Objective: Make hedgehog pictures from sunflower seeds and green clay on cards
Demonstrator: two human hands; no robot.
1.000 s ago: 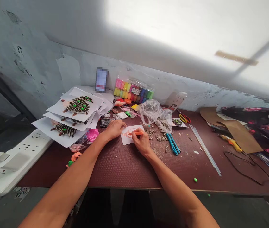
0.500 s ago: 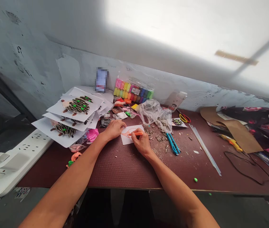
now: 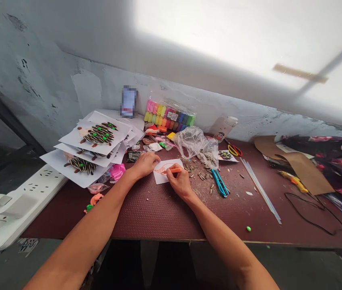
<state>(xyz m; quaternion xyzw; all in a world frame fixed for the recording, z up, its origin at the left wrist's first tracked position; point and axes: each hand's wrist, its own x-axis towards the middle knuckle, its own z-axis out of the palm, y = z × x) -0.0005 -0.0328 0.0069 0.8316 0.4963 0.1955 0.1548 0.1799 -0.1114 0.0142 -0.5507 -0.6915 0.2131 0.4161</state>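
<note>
A small white paper (image 3: 162, 179) lies on the table, carrying a drawing in orange lines. My right hand (image 3: 179, 181) is closed around an orange marker (image 3: 175, 170), its tip down on the drawing. At the paper's upper left edge, my left hand (image 3: 147, 164) rests with its fingers bent together, holding the sheet; the fingertips are partly hidden. To the right of the paper lie scattered striped sunflower seeds (image 3: 202, 176) and a blue utility knife (image 3: 220, 183).
Left stands a stack of papers with seed hedgehogs (image 3: 119, 137), beside a power strip (image 3: 17, 207). Behind are coloured clay packs (image 3: 169, 117), a plastic bag (image 3: 189, 141), a bottle (image 3: 227, 128) and scissors (image 3: 234, 150). Clear sticks (image 3: 261, 189) and a glue gun (image 3: 294, 180) lie right.
The right hand and the orange marker have shifted very slightly over the drawing. The left hand and the paper stay in place.
</note>
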